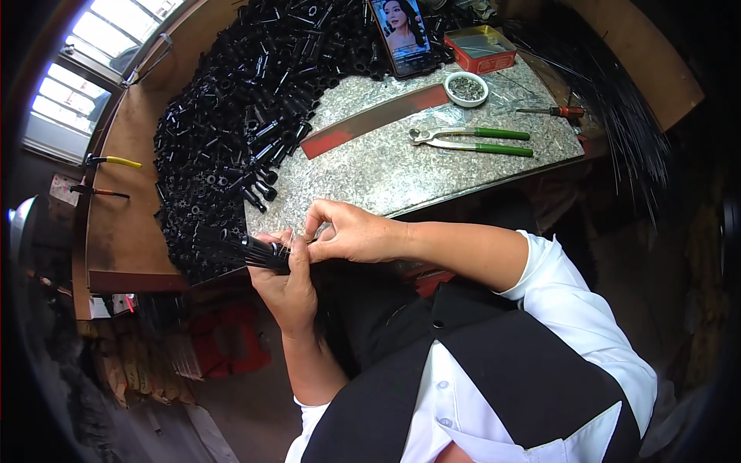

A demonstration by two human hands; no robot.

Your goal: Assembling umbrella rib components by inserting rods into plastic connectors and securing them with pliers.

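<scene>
Just off the table's near edge, my left hand (284, 297) is closed around a black tubular part (261, 248) with a bundle of thin black rods fanning out to the left. My right hand (359, 233) meets it from the right, thumb and forefinger pinched together close to the left thumb. A thin, pale wire-like strand (292, 234) shows between the two hands; its ends are hidden by the fingers. Beyond them, a large heap of black tubular plastic parts (224, 116) covers the table's left side, a few lying loose at its edge.
Green-handled pincers (486, 143) and a red-and-grey metal strip (370, 123) lie on the speckled tabletop (347, 181). Farther back are a white bowl of small metal bits (466, 90), a red tin (482, 50), a phone (401, 35), a screwdriver (556, 112) and long black rods (617, 108).
</scene>
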